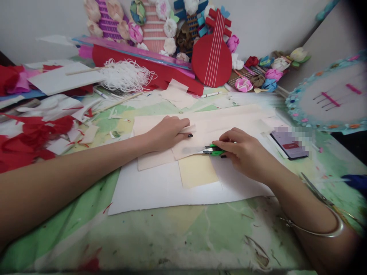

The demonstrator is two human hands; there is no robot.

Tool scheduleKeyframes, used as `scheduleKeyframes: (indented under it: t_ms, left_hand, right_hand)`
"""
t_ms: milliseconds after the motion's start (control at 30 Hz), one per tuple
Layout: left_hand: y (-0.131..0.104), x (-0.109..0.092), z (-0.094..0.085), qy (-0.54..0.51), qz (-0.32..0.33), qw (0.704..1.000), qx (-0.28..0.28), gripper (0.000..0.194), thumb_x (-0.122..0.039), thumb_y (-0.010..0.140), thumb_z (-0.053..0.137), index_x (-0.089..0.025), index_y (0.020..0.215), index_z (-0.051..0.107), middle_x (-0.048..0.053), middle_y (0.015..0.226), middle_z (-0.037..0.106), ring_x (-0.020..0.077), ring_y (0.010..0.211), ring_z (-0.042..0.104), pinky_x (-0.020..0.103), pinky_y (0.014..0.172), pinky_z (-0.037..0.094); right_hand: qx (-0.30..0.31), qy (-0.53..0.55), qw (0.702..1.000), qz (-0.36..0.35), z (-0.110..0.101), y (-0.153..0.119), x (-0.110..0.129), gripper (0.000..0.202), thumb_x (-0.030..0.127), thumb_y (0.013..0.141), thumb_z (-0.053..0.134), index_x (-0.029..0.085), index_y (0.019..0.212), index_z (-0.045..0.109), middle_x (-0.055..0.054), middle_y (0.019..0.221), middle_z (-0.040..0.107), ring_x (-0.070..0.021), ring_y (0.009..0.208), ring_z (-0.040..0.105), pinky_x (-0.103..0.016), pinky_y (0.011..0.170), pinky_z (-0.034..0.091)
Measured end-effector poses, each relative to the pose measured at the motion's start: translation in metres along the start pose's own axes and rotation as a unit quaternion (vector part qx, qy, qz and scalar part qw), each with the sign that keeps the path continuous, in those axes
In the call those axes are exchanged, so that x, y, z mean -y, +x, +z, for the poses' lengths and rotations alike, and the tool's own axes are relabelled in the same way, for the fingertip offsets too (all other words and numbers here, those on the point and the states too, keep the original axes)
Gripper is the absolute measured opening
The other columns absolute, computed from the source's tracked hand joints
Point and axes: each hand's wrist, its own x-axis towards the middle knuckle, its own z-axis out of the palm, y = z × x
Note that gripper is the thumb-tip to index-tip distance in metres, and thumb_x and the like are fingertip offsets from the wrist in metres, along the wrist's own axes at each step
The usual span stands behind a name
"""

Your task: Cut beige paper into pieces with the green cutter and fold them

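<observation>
My left hand (pixel 168 131) lies flat on a pale pink paper sheet (pixel 226 122), fingers pressing it to the table. My right hand (pixel 243 152) grips a green-handled cutter (pixel 213 150) whose blade (pixel 192 150) lies along the sheet's lower edge, under the paper. Beneath the pink sheet are a cream square (pixel 197 170) and a large white sheet (pixel 160 187). The tip of the blade is hidden by the paper.
A phone (pixel 288 144) lies right of my right hand. Red paper scraps (pixel 31 137) pile at the left. Paper flowers and a red guitar-shaped cutout (pixel 211 53) stand at the back with white string (pixel 126 74). A round decorated board (pixel 329 95) leans at the right. Scissors (pixel 315 191) lie near my right forearm.
</observation>
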Motion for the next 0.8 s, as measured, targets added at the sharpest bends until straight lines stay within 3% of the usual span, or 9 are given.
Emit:
scheduleKeyframes:
  t_ms: [300,800]
  left_hand:
    - [-0.0010,-0.0002,-0.0003,-0.047,0.028,0.998,-0.023,0.027,-0.037,0.093,0.046,-0.020,0.074,0.038,0.002,0.070,0.052,0.0197,0.069,0.051,0.029,0.063,0.031]
    - [-0.0005,-0.0022,-0.0040,-0.073,0.007,0.997,-0.011,0.032,-0.037,0.088,0.050,-0.020,0.068,0.033,0.000,0.066,0.047,0.0166,0.064,0.046,0.028,0.061,0.031]
  right_hand:
    - [0.001,0.006,1.000,0.005,0.0014,0.0018,0.0028,0.037,-0.001,0.082,0.043,0.014,0.100,0.073,-0.013,0.092,0.065,-0.0237,0.087,0.058,-0.035,0.072,0.049]
    - [0.007,0.001,1.000,0.012,-0.0032,-0.0040,-0.0011,0.037,-0.002,0.080,0.043,0.015,0.094,0.073,-0.013,0.094,0.066,-0.0237,0.088,0.060,-0.035,0.071,0.050]
